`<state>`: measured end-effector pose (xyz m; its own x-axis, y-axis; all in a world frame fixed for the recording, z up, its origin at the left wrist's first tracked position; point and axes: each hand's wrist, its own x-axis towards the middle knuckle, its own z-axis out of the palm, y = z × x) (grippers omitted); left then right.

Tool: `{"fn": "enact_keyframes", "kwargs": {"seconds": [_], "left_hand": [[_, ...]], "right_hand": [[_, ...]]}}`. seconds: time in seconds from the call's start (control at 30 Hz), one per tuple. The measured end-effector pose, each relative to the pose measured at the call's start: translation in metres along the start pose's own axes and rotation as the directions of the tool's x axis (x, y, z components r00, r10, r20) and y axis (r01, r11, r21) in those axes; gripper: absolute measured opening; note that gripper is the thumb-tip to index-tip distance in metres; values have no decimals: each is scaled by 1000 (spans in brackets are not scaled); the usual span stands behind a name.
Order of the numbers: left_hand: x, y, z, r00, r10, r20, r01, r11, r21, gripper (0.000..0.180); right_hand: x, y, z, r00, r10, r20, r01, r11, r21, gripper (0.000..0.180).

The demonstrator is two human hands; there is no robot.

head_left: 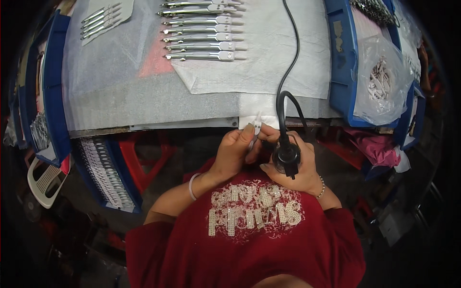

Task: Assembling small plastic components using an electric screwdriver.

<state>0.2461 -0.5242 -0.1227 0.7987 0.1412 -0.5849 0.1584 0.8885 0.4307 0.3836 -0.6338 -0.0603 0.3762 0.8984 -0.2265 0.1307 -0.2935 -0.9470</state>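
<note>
Your left hand (235,153) pinches a small white part (257,127) between thumb and fingertips, right at the near edge of the bench. Your right hand (293,165) is wrapped tight round a black powered hand tool (286,154), its tip hidden behind your fingers, so contact with the part can't be confirmed. The tool's black cable (287,72) loops up off the handle and runs away across the white foam sheet (269,72), straight over the work area. Further back on that sheet, a row of finished metal compasses (204,33) lies side by side; a smaller group (100,20) sits on a grey sheet far left. Blue bin (343,62) to your right holds a clear bag of small white pieces (382,81). Another blue bin (108,175), lower left below the bench, carries rows of small metal parts. Red stool frame (139,163) sits between that bin and your knees.
</note>
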Motion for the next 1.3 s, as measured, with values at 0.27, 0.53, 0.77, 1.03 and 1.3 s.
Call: {"fn": "enact_keyframes", "kwargs": {"seconds": [0.27,0.53,0.77,1.03,1.3], "left_hand": [[-5,2,12,991,80,-111,-69,992,101,28],[-4,5,6,998,-18,-52,20,999,36,22],[-5,11,9,992,-97,-83,99,995,22,24],[-5,9,6,996,-70,-60,73,997,38,21],[-6,6,5,996,-54,-73,56,998,27,21]], "right_hand": [[4,-27,-25,896,-433,-97,443,856,266,63],[37,-55,-6,662,-746,-72,740,636,218,56],[42,-53,12,687,-702,-187,723,636,270,44],[44,-59,15,714,-679,-168,697,668,263,41],[44,-65,20,729,-672,-129,682,700,211,42]]}}
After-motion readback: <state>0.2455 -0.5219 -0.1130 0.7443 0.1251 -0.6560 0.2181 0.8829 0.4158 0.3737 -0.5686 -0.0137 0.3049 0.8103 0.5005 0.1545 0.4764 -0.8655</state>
